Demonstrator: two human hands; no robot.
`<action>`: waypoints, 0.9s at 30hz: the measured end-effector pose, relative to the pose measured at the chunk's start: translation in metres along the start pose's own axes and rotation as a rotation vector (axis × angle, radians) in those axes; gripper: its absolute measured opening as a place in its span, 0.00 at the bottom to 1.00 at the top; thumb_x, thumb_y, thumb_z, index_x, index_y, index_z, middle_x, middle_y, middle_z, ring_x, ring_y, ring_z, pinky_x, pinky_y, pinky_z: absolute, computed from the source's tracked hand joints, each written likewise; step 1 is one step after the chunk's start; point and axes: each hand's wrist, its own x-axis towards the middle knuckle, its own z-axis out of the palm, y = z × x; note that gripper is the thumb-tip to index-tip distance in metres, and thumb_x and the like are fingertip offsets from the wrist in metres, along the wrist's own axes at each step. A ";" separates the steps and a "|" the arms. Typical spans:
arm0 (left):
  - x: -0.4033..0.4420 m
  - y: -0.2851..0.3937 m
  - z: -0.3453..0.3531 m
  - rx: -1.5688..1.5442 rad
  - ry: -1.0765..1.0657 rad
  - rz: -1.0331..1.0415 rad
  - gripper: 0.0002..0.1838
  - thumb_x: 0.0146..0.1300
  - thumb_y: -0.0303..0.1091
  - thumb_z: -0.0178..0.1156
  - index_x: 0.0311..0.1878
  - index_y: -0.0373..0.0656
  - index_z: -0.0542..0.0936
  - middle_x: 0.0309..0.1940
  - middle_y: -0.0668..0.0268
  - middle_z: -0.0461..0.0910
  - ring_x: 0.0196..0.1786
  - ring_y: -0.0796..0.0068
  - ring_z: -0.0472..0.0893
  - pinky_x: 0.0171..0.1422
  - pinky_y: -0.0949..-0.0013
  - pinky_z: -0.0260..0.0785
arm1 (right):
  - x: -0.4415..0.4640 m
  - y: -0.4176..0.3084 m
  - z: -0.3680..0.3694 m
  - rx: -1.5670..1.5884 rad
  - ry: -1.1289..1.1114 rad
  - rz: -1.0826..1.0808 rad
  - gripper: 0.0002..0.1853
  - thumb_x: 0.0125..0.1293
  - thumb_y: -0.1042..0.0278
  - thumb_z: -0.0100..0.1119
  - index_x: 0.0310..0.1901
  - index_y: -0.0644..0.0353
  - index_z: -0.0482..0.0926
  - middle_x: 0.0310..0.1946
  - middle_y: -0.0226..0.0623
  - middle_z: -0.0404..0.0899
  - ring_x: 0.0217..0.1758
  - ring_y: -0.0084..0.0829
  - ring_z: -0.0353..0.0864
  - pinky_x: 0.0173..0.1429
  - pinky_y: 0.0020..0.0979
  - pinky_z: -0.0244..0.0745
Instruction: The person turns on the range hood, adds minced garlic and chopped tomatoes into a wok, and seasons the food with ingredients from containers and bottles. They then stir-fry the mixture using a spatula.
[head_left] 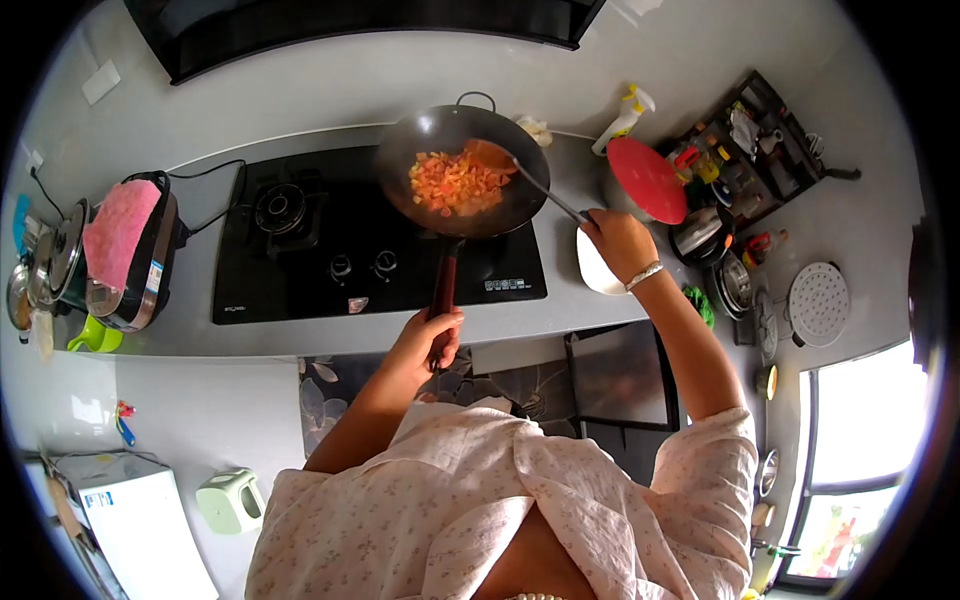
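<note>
My left hand (428,345) is wrapped round the dark red handle (447,285) of a wok (405,195), which sits over the right side of the black gas hob (385,285). Chopped orange and red food (455,187) lies in the wok's bottom. With its fingers closed round the metal shaft, my right hand (618,243) holds a spatula (550,195) whose reddish-brown head rests at the food's upper right edge. A white bowl (598,268) is partly hidden under my right hand and wrist.
Right of the wok are a spray bottle (625,120), a red round lid (647,180) on a pot and a bottle rack (755,150). At the left stand a cooker with a pink cloth (118,235) and a green cup (95,336). The second burner (281,208) is bare.
</note>
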 end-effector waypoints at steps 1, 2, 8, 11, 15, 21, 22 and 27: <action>-0.001 0.001 0.001 -0.005 -0.008 0.001 0.12 0.59 0.33 0.64 0.41 0.42 0.72 0.22 0.70 0.71 0.16 0.80 0.70 0.15 0.75 0.57 | 0.002 0.000 0.003 0.003 -0.001 0.002 0.13 0.67 0.58 0.52 0.37 0.60 0.78 0.32 0.48 0.78 0.37 0.51 0.79 0.43 0.46 0.75; -0.001 0.001 0.001 -0.010 -0.016 0.002 0.12 0.59 0.33 0.64 0.41 0.42 0.72 0.22 0.70 0.72 0.16 0.80 0.70 0.15 0.75 0.58 | 0.003 -0.001 0.005 -0.004 0.028 0.032 0.13 0.67 0.58 0.52 0.37 0.60 0.78 0.33 0.47 0.79 0.37 0.50 0.79 0.43 0.46 0.75; -0.002 0.000 0.003 0.007 -0.001 0.013 0.10 0.61 0.34 0.63 0.40 0.43 0.73 0.22 0.71 0.71 0.16 0.81 0.70 0.14 0.77 0.56 | -0.003 -0.021 0.017 -0.012 -0.003 -0.034 0.13 0.67 0.58 0.53 0.39 0.59 0.78 0.33 0.45 0.79 0.36 0.47 0.80 0.40 0.43 0.77; -0.001 0.001 0.003 0.018 0.006 0.005 0.10 0.61 0.34 0.63 0.40 0.43 0.73 0.23 0.71 0.72 0.16 0.82 0.70 0.14 0.77 0.56 | -0.019 -0.035 -0.001 0.007 -0.033 -0.146 0.12 0.66 0.58 0.54 0.39 0.59 0.78 0.32 0.44 0.79 0.36 0.46 0.80 0.38 0.43 0.77; 0.001 0.001 0.000 -0.011 0.006 -0.013 0.12 0.59 0.33 0.65 0.41 0.43 0.73 0.22 0.70 0.72 0.16 0.80 0.71 0.15 0.75 0.60 | -0.044 -0.037 -0.015 0.087 0.005 -0.158 0.12 0.64 0.59 0.56 0.41 0.59 0.78 0.32 0.43 0.79 0.35 0.47 0.79 0.40 0.45 0.75; 0.001 0.000 -0.001 -0.011 0.009 -0.014 0.12 0.59 0.34 0.65 0.41 0.44 0.73 0.21 0.70 0.72 0.16 0.80 0.72 0.16 0.75 0.60 | -0.034 -0.013 0.001 -0.089 0.040 -0.079 0.12 0.66 0.59 0.55 0.44 0.56 0.78 0.33 0.42 0.79 0.35 0.47 0.80 0.37 0.43 0.76; 0.001 0.000 -0.002 -0.001 0.022 -0.023 0.12 0.60 0.36 0.65 0.41 0.44 0.73 0.22 0.70 0.73 0.17 0.80 0.73 0.17 0.75 0.63 | -0.032 -0.015 0.004 -0.092 0.109 -0.055 0.10 0.64 0.59 0.56 0.37 0.57 0.79 0.31 0.42 0.79 0.32 0.44 0.80 0.37 0.41 0.76; 0.001 -0.004 -0.007 -0.030 0.053 -0.047 0.20 0.65 0.52 0.60 0.44 0.43 0.76 0.28 0.68 0.79 0.22 0.77 0.77 0.26 0.74 0.70 | -0.014 -0.027 0.020 -0.053 0.122 0.063 0.11 0.66 0.59 0.55 0.45 0.55 0.76 0.34 0.42 0.77 0.33 0.45 0.80 0.35 0.41 0.77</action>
